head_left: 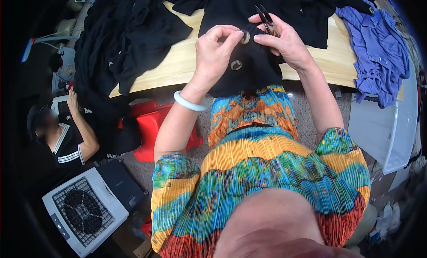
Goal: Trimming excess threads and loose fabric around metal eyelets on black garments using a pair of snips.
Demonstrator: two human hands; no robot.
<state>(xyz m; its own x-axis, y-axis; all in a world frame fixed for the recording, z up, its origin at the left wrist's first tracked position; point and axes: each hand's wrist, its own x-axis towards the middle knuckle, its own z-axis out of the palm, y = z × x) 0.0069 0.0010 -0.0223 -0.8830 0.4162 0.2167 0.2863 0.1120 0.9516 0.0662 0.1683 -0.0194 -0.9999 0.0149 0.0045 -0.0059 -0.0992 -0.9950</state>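
My left hand [215,50] pinches a round greyish button [245,37] at the edge of a black garment [255,66] that hangs over the table's near edge. A second button [236,65] shows on the cloth just below. Beside the pinched button, my right hand [284,42] has small dark thread snips [267,20] tucked in its fingers, tips pointing up and away. The right thumb and a finger are close to the cloth; whether they also grip it I cannot tell.
More black garments [129,35] cover the pale wooden table [167,57]. A purple garment [378,57] lies at its right end, by a white panel [396,129]. To the left are a red stool [153,129], a seated person [66,133] and a fan unit [86,211].
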